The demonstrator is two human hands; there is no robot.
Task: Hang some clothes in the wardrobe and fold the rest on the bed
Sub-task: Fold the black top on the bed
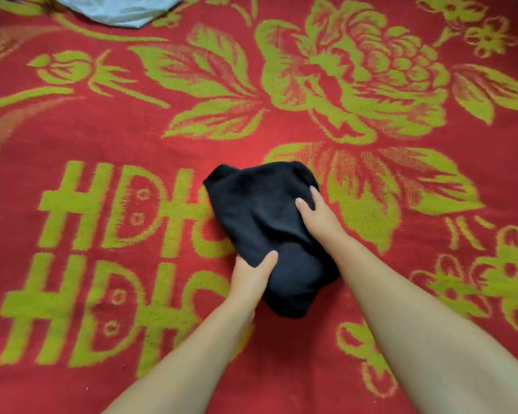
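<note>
A small black garment (260,222), bunched into a compact folded bundle, lies in the middle of the bed on a red blanket (102,138) with yellow-green flowers. My left hand (250,277) grips its near left edge, thumb on top and fingers tucked underneath. My right hand (319,218) holds the right side, thumb and forefinger showing on the cloth while the other fingers are hidden beneath it. Both forearms reach in from the bottom of the view.
A pale blue-white piece of cloth (117,8) lies at the far left end of the bed, partly cut off by the frame. The blanket carries large yellow-green letters on the left. No wardrobe is in view.
</note>
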